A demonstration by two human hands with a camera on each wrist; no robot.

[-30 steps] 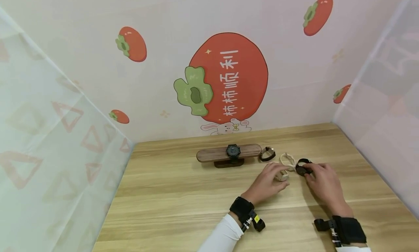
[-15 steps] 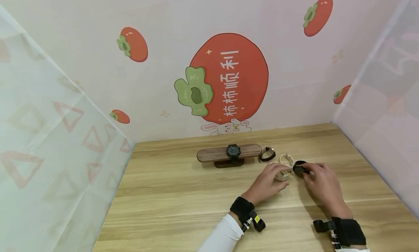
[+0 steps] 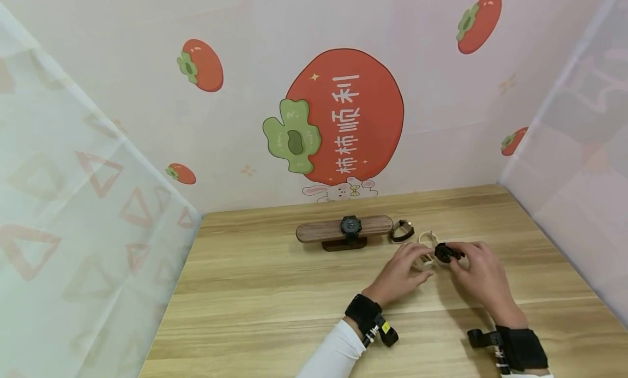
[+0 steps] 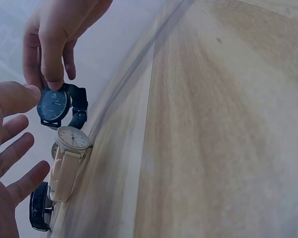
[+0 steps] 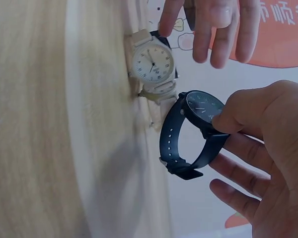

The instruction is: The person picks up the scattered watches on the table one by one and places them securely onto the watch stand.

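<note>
My right hand (image 3: 483, 277) pinches a black watch (image 5: 205, 106) at its case, lifted off the table with its buckled strap hanging in a loop. My left hand (image 3: 398, 275) hovers on the left with fingers spread. Its fingertip nearest the black watch may be touching the case; I cannot tell. Below the left hand a cream watch (image 4: 73, 139) with a pale dial stands on its strap. A second pale watch (image 5: 164, 91) sits just behind it, partly hidden. Another dark-strapped watch (image 3: 402, 231) stands farther left, beside the wooden display stand.
The wooden display stand (image 3: 309, 232) at the back of the table (image 3: 245, 291) carries a black digital-looking watch (image 3: 350, 226) around its bar. A printed back wall (image 3: 235, 121) and side walls enclose the table.
The right hand has shifted slightly left and raised the black watch, its face turning toward the left hand. The left hand has stayed almost still.
</note>
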